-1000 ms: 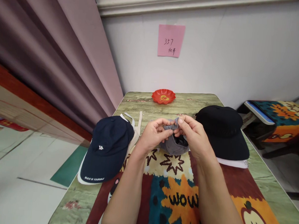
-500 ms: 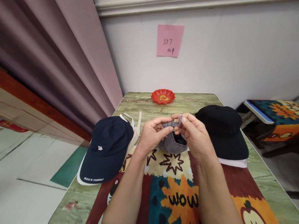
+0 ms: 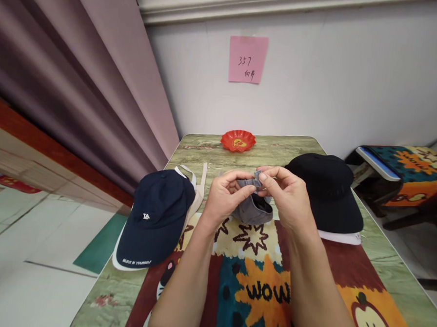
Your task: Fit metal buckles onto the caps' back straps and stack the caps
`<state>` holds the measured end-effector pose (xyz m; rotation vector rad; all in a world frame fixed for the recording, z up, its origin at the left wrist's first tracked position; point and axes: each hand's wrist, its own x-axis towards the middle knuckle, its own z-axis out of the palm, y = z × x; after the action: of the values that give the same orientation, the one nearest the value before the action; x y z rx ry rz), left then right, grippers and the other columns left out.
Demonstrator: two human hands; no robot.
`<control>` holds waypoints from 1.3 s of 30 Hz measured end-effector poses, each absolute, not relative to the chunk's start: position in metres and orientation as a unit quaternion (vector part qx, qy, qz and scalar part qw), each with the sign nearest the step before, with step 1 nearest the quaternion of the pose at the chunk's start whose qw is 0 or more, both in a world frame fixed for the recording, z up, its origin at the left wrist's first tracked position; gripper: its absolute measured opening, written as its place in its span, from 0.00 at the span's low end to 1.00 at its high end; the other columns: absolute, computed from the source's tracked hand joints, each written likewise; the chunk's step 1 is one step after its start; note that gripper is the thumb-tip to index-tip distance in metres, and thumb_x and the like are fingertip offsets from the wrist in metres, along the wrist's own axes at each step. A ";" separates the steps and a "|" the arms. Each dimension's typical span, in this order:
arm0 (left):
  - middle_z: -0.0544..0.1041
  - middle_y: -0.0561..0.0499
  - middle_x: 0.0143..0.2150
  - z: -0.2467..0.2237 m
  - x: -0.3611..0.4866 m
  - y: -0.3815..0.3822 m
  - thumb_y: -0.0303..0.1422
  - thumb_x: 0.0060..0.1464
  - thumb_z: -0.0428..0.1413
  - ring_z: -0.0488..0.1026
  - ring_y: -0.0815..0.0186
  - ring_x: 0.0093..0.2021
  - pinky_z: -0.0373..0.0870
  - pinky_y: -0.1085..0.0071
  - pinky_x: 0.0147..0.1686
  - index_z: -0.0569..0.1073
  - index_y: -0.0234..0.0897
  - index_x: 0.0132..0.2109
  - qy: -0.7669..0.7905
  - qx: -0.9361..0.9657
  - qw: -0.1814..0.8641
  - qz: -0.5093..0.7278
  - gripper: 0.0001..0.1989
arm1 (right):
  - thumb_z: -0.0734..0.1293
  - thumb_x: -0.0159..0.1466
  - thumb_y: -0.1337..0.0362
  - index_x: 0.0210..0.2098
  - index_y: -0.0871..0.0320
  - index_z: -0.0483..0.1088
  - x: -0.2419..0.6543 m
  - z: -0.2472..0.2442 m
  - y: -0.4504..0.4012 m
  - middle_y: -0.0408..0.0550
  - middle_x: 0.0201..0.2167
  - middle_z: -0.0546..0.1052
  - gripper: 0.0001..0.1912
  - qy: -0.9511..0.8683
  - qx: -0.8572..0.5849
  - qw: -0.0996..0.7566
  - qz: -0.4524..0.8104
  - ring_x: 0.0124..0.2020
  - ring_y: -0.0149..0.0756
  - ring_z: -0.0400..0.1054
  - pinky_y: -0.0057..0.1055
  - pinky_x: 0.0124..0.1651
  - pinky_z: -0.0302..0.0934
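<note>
A grey cap (image 3: 253, 211) is between my hands over the middle of the table, its dark inside showing through the back opening. My left hand (image 3: 227, 195) pinches the cap's adjustment strap (image 3: 247, 183) between thumb and fingers. On the other side, my right hand (image 3: 285, 191) is closed on the strap's end, close to the left fingertips. The fingers hide part of the strap and any buckle on it. To the left lies a navy cap (image 3: 160, 214) with white lettering, stacked over lighter caps. A black cap (image 3: 325, 188) rests at the right on top of a white one.
A red scalloped dish (image 3: 237, 141) stands at the table's back. Under my arms lies a colourful printed mat (image 3: 256, 282) on the wood-patterned table (image 3: 105, 294). A purple curtain (image 3: 99, 55) hangs at the left, and a stool (image 3: 405, 168) stands at the right.
My right fingers have shifted slightly left, closer to my left hand. The strap end, which stuck up between them, is now drawn in tighter. The other caps have not moved.
</note>
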<state>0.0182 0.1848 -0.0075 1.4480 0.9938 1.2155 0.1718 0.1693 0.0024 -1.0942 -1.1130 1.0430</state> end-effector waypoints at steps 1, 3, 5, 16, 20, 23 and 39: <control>0.73 0.54 0.26 -0.008 0.019 0.185 0.37 0.48 0.68 0.63 0.74 0.21 0.60 0.75 0.22 0.80 0.36 0.40 0.411 0.599 0.472 0.500 0.13 | 0.75 0.56 0.50 0.29 0.58 0.72 0.172 0.002 0.169 0.52 0.46 0.78 0.17 -0.479 -0.472 0.588 0.449 0.32 0.31 0.73 0.27 0.32 0.73; 0.75 0.52 0.30 -0.011 0.019 0.185 0.36 0.49 0.67 0.64 0.74 0.22 0.60 0.75 0.22 0.80 0.36 0.41 0.413 0.608 0.454 0.503 0.12 | 0.74 0.56 0.52 0.27 0.58 0.71 0.172 0.002 0.170 0.52 0.47 0.77 0.16 -0.479 -0.477 0.582 0.452 0.34 0.32 0.73 0.28 0.32 0.73; 0.77 0.50 0.35 -0.014 0.019 0.186 0.36 0.49 0.66 0.66 0.73 0.24 0.62 0.75 0.24 0.80 0.37 0.42 0.410 0.615 0.448 0.502 0.12 | 0.73 0.56 0.54 0.26 0.58 0.70 0.172 0.000 0.170 0.53 0.48 0.77 0.14 -0.481 -0.483 0.576 0.451 0.35 0.34 0.74 0.29 0.33 0.73; 0.78 0.47 0.38 -0.014 0.019 0.187 0.35 0.50 0.66 0.73 0.68 0.30 0.70 0.73 0.30 0.79 0.36 0.42 0.417 0.621 0.451 0.488 0.12 | 0.69 0.57 0.62 0.25 0.57 0.69 0.174 -0.011 0.176 0.53 0.45 0.79 0.07 -0.536 -0.526 0.555 0.359 0.36 0.39 0.74 0.36 0.36 0.71; 0.77 0.48 0.39 -0.015 0.019 0.187 0.35 0.50 0.65 0.72 0.70 0.29 0.68 0.74 0.29 0.79 0.36 0.42 0.412 0.630 0.443 0.487 0.12 | 0.69 0.56 0.63 0.25 0.57 0.68 0.174 -0.011 0.176 0.54 0.45 0.79 0.06 -0.537 -0.523 0.551 0.368 0.37 0.39 0.74 0.36 0.37 0.71; 0.75 0.49 0.38 -0.016 0.019 0.187 0.34 0.50 0.65 0.70 0.72 0.27 0.65 0.75 0.26 0.80 0.36 0.42 0.408 0.637 0.433 0.491 0.11 | 0.68 0.55 0.62 0.25 0.57 0.68 0.175 -0.010 0.175 0.54 0.46 0.79 0.06 -0.534 -0.522 0.545 0.381 0.38 0.39 0.74 0.36 0.38 0.71; 0.69 0.52 0.36 -0.017 0.019 0.189 0.32 0.50 0.65 0.61 0.78 0.22 0.57 0.77 0.21 0.80 0.34 0.41 0.385 0.661 0.417 0.490 0.10 | 0.69 0.53 0.62 0.24 0.57 0.68 0.183 -0.003 0.172 0.49 0.41 0.79 0.07 -0.539 -0.515 0.503 0.438 0.36 0.37 0.73 0.33 0.40 0.70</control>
<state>0.0185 0.1891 -0.0171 1.6599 0.9656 1.2308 0.1827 0.1718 -0.0032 -1.2424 -1.3004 1.0576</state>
